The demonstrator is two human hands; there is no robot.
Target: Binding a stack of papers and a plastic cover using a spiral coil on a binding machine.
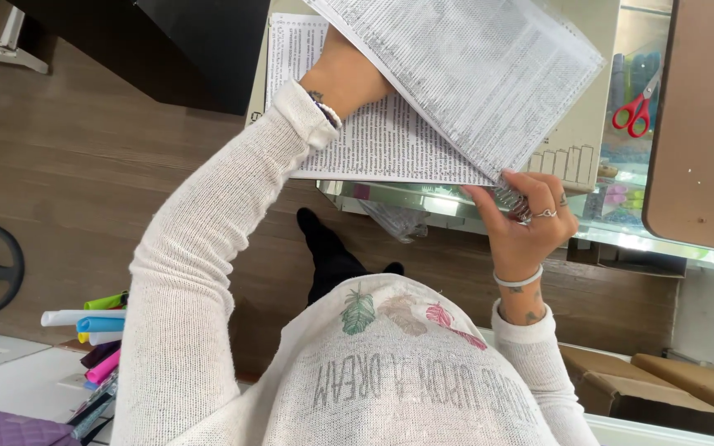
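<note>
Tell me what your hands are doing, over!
Left hand under lifted printed pages. Right hand pinching their lower corner. Stack lies on glass counter. Red scissors off right, clear.

Soft, even daylight fills the scene; glare streaks the glass counter edge (456,202), shadows stay faint, and focus is sharp throughout.

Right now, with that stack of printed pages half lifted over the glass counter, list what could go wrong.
1. The lifted stack of pages is pinched only at its lower corner by the right hand; it may sag or slip and fan out.
2. The left hand sits under the lifted sheets on the lower page, so that page could crease or shift.
3. The papers overhang the glass counter edge, so loose sheets might slide to the floor.
</note>
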